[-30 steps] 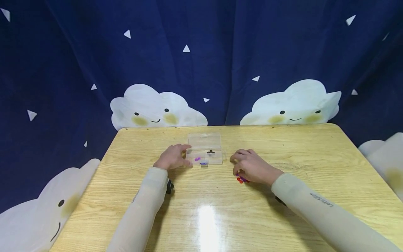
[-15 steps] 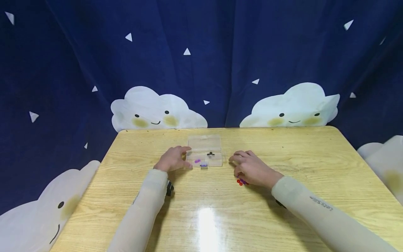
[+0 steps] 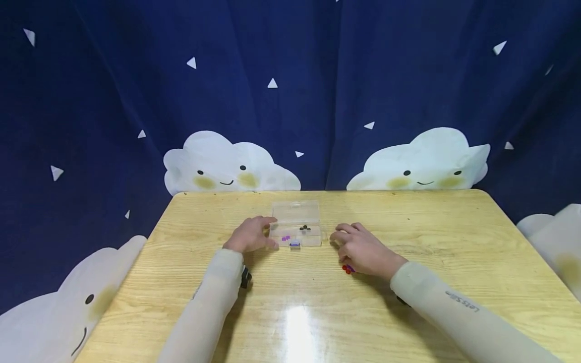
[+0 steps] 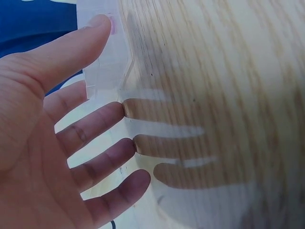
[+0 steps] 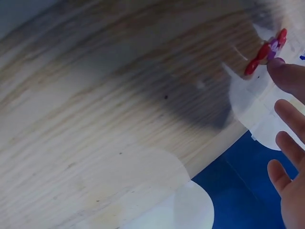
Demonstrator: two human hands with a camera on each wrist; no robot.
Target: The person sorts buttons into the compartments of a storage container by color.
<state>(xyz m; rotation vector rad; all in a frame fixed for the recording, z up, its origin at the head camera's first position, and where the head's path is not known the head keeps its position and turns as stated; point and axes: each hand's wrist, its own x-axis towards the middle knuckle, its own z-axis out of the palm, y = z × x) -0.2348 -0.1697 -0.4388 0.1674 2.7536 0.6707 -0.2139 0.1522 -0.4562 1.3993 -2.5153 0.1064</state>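
Observation:
A small clear plastic box (image 3: 296,213) lies with its lid raised, holding purple pieces (image 3: 285,238) and dark pieces (image 3: 305,228) in separate spots. My left hand (image 3: 249,234) holds the box's left end between thumb and index finger; in the left wrist view the thumb lies against the clear wall (image 4: 106,71) and the other fingers are spread. To the right, my right hand (image 3: 363,250) hovers low over a cluster of small button-like pieces, red (image 3: 346,268) and purple (image 5: 273,46). Its thumb tip is at the purple ones; the index fingertip is hidden in the right wrist view.
The wooden table (image 3: 254,312) carries a bright glare patch near its front. A blue curtain (image 3: 317,91) with white clouds hangs behind it. A small latch (image 3: 295,244) juts from the box's front.
The head view has tilted up slightly, so everything sits lower. The right hand has shifted a little, covering more of the red and purple pieces. The left hand stays at the box.

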